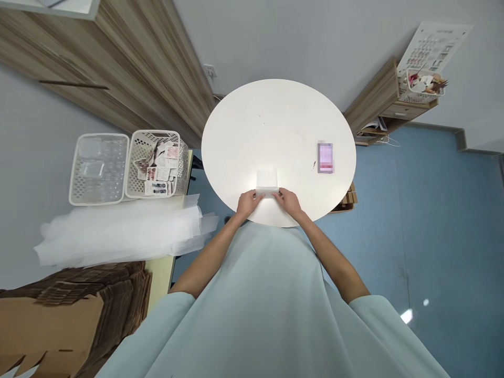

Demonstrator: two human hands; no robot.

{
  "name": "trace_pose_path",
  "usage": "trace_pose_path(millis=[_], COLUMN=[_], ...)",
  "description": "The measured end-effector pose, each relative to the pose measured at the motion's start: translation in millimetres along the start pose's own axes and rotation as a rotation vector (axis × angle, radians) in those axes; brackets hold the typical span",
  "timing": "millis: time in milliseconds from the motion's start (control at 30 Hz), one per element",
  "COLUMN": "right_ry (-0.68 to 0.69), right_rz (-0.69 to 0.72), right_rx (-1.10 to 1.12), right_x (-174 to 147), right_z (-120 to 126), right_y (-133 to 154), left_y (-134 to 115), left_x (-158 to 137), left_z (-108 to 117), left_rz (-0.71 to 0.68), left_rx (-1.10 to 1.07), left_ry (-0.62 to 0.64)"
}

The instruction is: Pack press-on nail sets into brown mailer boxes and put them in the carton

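A small white packet (267, 179), which looks like thin translucent wrapping, lies flat near the front edge of the round white table (236, 131). Its near part is a raised or folded flap with a faint crease across it. My left hand (248, 203) pinches the near left corner between thumb and fingers. At the near right corner, my right hand (289, 202) grips the same packet in a similar pinch. Whether anything is inside the packet I cannot tell.
A phone (325, 157) with a blurred screen lies on the table's right side. To the left stand a basket of cards and packets (181, 163), a basket of clear plastic pieces (73, 173), translucent white sheets (122, 231) and stacked flat cardboard (51, 325). Cabinets flank the table.
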State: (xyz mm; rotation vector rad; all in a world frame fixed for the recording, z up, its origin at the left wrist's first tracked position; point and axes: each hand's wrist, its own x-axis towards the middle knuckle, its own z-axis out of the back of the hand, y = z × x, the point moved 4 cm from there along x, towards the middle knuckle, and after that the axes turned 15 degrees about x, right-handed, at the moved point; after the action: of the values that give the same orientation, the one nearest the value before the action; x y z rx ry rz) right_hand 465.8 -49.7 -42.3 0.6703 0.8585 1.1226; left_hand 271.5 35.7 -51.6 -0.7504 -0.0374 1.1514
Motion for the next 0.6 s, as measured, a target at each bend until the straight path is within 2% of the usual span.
trace_pose_path(millis=[200, 300, 367, 433, 500, 600], right_ry=[-0.091, -0.130, -0.151, -0.161, -0.125, 0.034], right_rz=[-0.060, -0.125, -0.146, -0.096, 0.028, 0.217], right_rx=[0.050, 0.036, -0.001, -0.074, -0.157, -0.260], right_x=[18, 21, 22, 23, 25, 26], right_z=[-5, -6, -6, -5, -5, -10], right_y=[-10, -13, -11, -4, 6, 16], left_y=[-3, -5, -5, -8, -14, -20], left_x=[14, 16, 15, 16, 18, 23], left_z=[-8, -11, -11, -9, -8, -11], left_rz=[0.128, 0.150, 0.128, 0.034, -0.139, -0.375], left_rx=[-0.006, -0.004, 0.043, 0.128, 0.210, 0.283], left_ry=[-0.025, -0.052, -0.113, -0.194, -0.221, -0.130])
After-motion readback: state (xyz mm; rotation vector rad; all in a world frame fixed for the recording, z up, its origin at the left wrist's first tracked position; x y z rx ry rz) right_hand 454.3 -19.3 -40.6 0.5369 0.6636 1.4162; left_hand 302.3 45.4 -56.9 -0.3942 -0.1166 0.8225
